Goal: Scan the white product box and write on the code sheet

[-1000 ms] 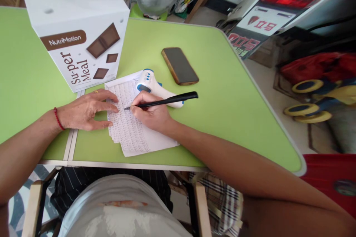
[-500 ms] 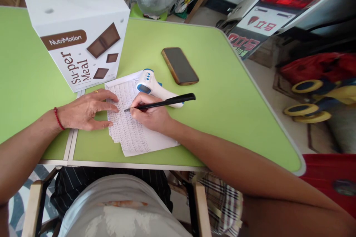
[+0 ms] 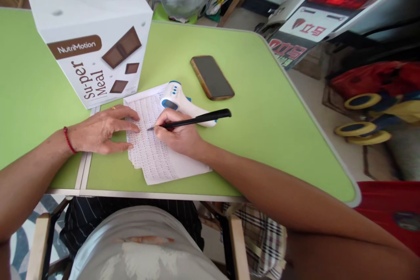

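My right grip (image 3: 180,136) pinches the black pen (image 3: 206,117); my left grip (image 3: 100,130), loosely spread, should steady the handwritten sheet (image 3: 157,164).

Your left forearm (image 3: 33,177) is slanting in from the lower left, and your left hand (image 3: 103,131) is facing palm down, its bent fingers (image 3: 128,127) standing apart. Your right forearm (image 3: 259,179) is slanting in from the lower right, your right hand (image 3: 180,138) holding a thumb-and-finger pinch.
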The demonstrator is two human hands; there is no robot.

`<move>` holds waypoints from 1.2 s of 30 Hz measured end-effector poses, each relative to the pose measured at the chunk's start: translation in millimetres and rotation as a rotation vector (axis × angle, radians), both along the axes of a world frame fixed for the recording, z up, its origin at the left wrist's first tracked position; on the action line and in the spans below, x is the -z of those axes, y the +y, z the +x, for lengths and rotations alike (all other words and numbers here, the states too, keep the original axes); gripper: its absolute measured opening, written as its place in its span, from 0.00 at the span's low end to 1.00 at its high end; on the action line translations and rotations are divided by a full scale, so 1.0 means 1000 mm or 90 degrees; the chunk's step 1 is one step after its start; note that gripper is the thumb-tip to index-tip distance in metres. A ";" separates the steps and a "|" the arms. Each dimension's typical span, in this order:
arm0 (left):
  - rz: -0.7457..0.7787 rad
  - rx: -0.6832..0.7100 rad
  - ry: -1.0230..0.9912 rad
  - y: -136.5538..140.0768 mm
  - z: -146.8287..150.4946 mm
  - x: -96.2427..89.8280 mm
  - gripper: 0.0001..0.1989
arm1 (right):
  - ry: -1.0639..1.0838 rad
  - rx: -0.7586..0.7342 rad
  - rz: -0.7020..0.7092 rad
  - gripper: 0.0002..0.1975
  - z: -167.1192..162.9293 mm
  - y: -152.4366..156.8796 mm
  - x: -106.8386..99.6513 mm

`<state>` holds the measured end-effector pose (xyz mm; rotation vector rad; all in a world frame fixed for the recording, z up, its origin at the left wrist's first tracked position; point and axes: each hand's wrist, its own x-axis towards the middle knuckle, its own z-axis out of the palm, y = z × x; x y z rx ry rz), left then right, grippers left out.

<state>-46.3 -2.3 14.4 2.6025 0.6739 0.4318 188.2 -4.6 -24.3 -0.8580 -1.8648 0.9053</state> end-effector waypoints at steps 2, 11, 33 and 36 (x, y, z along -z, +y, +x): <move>-0.002 0.000 0.000 0.000 0.000 0.000 0.14 | 0.005 0.006 0.006 0.06 0.000 0.000 0.000; -0.013 -0.003 0.002 -0.001 0.000 -0.001 0.14 | -0.011 0.023 -0.005 0.05 0.000 -0.001 0.000; -0.001 -0.011 0.000 0.000 0.001 -0.006 0.11 | 0.027 0.009 -0.047 0.04 -0.004 0.000 -0.003; 0.000 -0.014 0.002 0.000 0.001 -0.007 0.11 | 0.042 0.014 -0.033 0.04 -0.002 0.001 -0.004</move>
